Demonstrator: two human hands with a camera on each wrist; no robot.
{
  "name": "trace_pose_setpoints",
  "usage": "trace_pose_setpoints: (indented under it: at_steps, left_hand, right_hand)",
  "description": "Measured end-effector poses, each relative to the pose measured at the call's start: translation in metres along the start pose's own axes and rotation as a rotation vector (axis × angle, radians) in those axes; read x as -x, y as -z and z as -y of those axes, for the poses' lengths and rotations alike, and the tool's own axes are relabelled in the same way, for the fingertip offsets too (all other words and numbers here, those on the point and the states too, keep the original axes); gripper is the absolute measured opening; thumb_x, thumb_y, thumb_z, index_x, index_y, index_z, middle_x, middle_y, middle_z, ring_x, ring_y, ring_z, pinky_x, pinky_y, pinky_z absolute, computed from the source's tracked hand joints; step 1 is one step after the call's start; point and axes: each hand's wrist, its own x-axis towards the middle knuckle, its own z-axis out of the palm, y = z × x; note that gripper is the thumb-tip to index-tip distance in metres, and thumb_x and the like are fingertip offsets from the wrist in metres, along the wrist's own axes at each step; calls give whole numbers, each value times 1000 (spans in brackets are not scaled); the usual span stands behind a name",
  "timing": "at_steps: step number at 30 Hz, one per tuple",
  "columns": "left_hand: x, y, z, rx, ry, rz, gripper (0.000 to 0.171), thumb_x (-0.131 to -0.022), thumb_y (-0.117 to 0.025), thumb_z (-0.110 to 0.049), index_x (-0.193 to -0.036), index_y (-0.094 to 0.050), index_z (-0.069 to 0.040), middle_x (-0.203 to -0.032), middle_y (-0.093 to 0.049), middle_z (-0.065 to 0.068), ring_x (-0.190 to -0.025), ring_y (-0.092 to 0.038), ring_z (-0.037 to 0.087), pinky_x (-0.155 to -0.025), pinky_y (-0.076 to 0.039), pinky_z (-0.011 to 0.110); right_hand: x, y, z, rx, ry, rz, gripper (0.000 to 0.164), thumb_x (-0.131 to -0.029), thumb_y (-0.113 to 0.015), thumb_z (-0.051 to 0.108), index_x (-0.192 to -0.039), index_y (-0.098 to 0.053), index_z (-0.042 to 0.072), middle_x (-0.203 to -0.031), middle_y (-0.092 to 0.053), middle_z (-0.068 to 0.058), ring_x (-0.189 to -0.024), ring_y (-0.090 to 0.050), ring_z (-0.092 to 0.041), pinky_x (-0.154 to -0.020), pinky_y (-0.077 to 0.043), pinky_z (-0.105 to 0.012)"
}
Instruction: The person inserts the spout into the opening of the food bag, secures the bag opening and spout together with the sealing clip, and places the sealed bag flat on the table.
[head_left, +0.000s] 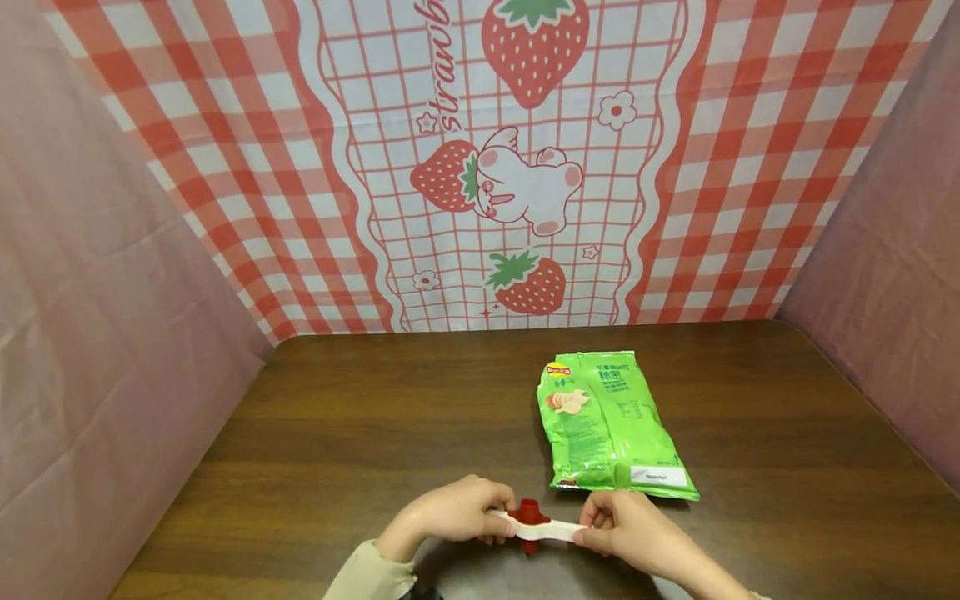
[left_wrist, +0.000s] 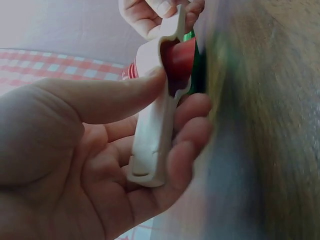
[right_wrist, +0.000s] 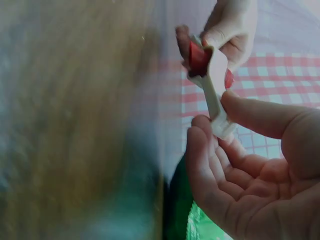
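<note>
A white bag clip (head_left: 561, 531) with a red spout (head_left: 529, 511) through its middle is held level between both hands, just above the table's near side. My left hand (head_left: 463, 508) grips the clip's left end; in the left wrist view the thumb lies along the white bar (left_wrist: 150, 132) and the fingers curl behind it. My right hand (head_left: 633, 525) pinches the other end between thumb and fingers, seen close in the right wrist view on the white arm (right_wrist: 214, 95). Just beyond the hands, a green chip bag (head_left: 618, 425) lies flat.
The brown wooden table (head_left: 360, 417) stretches back to a red-and-white checked cloth (head_left: 240, 167) with strawberry prints. Pink cloth (head_left: 112, 292) hangs at the left, and more pink cloth (head_left: 885, 250) at the right.
</note>
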Motion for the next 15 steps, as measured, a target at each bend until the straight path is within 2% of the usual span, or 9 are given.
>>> trace_pose_setpoints:
  at_steps: [5, 10, 15]
  left_hand:
    - [2, 1, 5, -31, -34, -89, 5, -82, -65, -16, -83, -61, -13, -61, -58, -10, -50, -47, -6, -50, -42, 12]
    - [7, -1, 15, 15, -42, -219, 7, -81, -67, -21, -85, -64, -16, -67, -57, -14, -57, -46, -5, -55, -41, 14]
    - [9, -2, 20, 72, -51, -355, 10, -81, -67, -24, -88, -65, -17, -81, -65, -9, -71, -51, -3, -65, -42, 16]
  right_hand:
    - [-2, -5, 2, -7, -3, -55, 18, -75, -71, 26, -72, -59, 12, -59, -55, 8, -49, -47, 1, -45, -39, -20]
    - [-4, -9, 3, -27, 19, -154, 18, -75, -72, 25, -75, -60, 12, -64, -58, 7, -56, -49, 2, -51, -42, -19]
    - [-8, -13, 8, -105, 7, -288, 19, -75, -73, 21, -82, -62, 7, -72, -64, 1, -61, -57, 0, -55, -47, -20]
